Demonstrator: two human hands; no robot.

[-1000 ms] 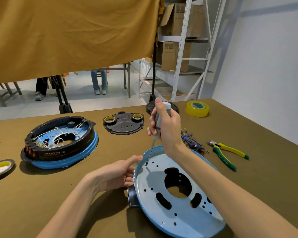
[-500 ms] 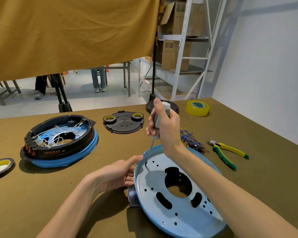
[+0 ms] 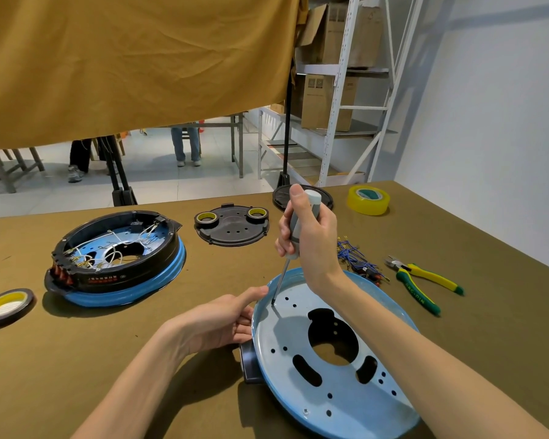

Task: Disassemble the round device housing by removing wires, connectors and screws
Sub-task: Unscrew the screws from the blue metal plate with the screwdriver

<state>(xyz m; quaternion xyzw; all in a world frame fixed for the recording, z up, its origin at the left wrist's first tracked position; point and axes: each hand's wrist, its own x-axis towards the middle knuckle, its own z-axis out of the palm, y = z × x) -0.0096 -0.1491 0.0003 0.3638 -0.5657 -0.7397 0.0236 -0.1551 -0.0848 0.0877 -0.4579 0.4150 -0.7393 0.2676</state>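
A light-blue round housing plate with cut-outs and small holes lies near the table's front. My right hand grips a grey-handled screwdriver upright, its tip set on the plate's inner face near the upper-left rim. My left hand clasps the plate's left rim, thumb on top. A second round housing, black ring on blue base with white wires inside, sits at the left. A bundle of blue wires lies behind the plate.
Yellow-green pliers lie at the right. A black round cover with two tape rolls, a black disc and a yellow tape roll sit at the back. Another tape roll lies far left. A mustard cloth hangs above.
Almost nothing has moved; my right hand keeps the screwdriver on the same spot, with only a slight shift of the grip.
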